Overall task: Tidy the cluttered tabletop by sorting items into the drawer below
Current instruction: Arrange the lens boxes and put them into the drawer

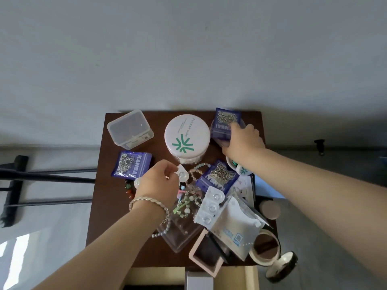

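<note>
My right hand (245, 141) grips the far purple packet (224, 122), my left hand (159, 181) pinches a blister (183, 175); the drawer (240, 277) lies near me.

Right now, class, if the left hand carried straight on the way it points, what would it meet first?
Probably the round white tub, just beyond the small clear pod that the left hand pinches, though depth is hard to judge.
</note>
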